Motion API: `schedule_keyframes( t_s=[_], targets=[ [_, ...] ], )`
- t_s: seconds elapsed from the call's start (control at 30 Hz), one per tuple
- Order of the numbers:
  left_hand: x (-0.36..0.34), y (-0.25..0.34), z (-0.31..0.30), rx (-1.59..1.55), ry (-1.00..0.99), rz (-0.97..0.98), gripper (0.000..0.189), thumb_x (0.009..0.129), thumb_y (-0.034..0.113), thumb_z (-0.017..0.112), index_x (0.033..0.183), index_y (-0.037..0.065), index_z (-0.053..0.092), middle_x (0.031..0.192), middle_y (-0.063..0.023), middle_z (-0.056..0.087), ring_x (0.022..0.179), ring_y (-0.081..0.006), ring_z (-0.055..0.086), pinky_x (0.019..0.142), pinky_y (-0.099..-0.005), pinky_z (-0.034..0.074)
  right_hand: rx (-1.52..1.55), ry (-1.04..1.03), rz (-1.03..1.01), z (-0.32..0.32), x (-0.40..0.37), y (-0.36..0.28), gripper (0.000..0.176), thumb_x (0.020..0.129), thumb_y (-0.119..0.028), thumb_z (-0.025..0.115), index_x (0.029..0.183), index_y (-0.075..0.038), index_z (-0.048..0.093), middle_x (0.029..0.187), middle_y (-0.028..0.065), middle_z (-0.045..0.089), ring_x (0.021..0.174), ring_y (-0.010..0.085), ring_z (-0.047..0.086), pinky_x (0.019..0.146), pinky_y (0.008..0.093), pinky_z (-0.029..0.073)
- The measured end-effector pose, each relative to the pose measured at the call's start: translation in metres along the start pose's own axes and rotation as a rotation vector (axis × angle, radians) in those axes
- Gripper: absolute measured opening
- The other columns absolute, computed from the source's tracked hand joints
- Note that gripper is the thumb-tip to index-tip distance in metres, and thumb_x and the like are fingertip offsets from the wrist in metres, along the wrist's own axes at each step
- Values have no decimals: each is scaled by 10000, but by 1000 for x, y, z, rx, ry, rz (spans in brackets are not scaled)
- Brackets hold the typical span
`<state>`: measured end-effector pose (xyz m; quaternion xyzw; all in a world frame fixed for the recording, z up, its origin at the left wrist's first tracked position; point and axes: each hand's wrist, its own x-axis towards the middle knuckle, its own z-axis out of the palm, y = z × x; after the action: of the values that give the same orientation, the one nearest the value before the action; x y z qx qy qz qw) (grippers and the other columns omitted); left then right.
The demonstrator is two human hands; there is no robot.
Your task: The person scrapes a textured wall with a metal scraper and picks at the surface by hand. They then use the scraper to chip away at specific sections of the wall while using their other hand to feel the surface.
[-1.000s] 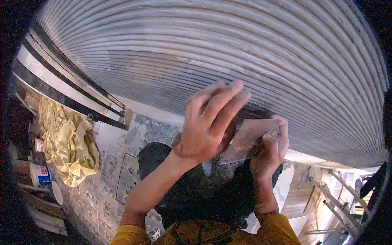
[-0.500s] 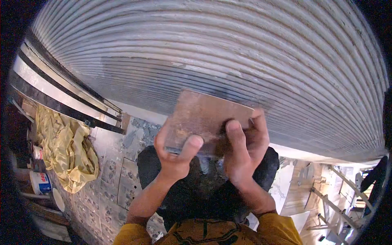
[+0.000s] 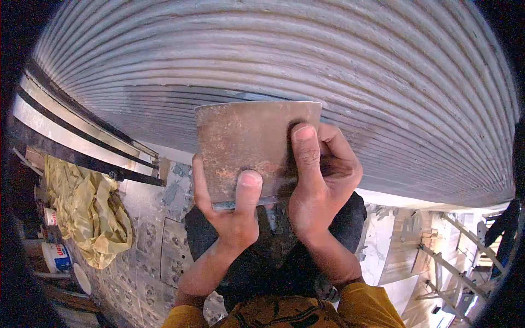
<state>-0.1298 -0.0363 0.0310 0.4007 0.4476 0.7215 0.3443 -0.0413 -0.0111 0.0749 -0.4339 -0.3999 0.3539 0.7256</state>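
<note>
Both my hands grip a wide, flat scraper with a brown, stained blade, a thin pale upper edge and a greyish strip along its lower edge. My left hand is closed on the lower left, thumb on the face and a finger up the left side. On the right, my right hand pinches the blade, its thumb flat on the face and the other fingers bent behind. The blade's top edge is at the ridged grey wall; whether it touches cannot be made out. A darker grey band runs across the ridges.
Crumpled yellow sheeting and a white tub lie at the left. Black-and-white framing borders the wall there. Patterned tiles cover the floor below. Wooden frame pieces stand at the lower right.
The scraper has moved up and left, and turned from a slant to nearly level. Both hands moved with it and still hold it.
</note>
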Motion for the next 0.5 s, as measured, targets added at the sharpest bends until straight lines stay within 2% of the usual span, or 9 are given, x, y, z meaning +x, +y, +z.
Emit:
schedule_keyframes(
  t_s=[0.1,0.43,0.5],
  targets=[
    [-4,-9,-7,50,-34,70,856,878,200,721,1488,-60,180,1335,-227,462,1130,-276,537,970,-417,461,-27,-17,-43,-3,0,2,188,964,-160,654,927,22,680,792,-4,653,707,33,528,653,186,397],
    [-8,-12,0,-16,-20,57,863,885,188,713,1490,-58,149,1386,-238,396,1143,-287,524,978,-421,462,-2,30,-6,0,3,-2,205,973,-178,639,911,14,676,788,5,648,704,45,522,655,201,401],
    [-8,-13,-2,114,-13,118,859,881,182,718,1489,-56,160,1389,-232,394,1144,-288,526,982,-421,463,0,37,1,-1,2,0,211,976,-184,636,902,10,673,787,4,643,705,48,515,655,207,400]
  ],
)
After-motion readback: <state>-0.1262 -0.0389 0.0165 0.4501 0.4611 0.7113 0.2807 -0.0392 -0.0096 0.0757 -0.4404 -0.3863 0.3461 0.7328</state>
